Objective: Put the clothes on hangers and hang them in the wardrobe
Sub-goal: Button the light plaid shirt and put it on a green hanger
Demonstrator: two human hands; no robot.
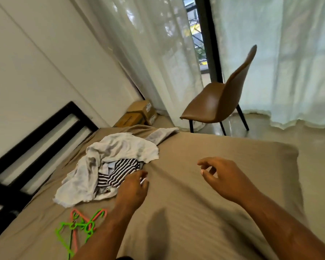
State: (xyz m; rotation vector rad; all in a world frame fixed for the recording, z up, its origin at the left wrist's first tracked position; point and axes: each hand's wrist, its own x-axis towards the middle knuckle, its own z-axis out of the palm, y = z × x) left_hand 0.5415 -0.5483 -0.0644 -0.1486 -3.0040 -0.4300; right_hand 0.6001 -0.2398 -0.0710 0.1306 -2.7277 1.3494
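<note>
A heap of clothes lies on the bed's left half: a white garment (pixel 118 149) on top and a black-and-white striped garment (pixel 120 171) under its near edge. My left hand (pixel 134 186) reaches to the striped garment's near edge, fingers loosely curled, touching or just short of the cloth; I cannot tell a grip. My right hand (pixel 221 177) hovers over the bare sheet to the right, fingers relaxed, holding nothing. Green and pink plastic hangers (pixel 81 225) lie tangled on the sheet near my left forearm. No wardrobe is in view.
The bed (pixel 204 203) has a beige sheet and a black metal headboard (pixel 36 143) at left against a white wall. A brown chair (pixel 219 102) stands on the floor beyond the bed by sheer curtains. Cardboard boxes (pixel 141 113) sit in the corner.
</note>
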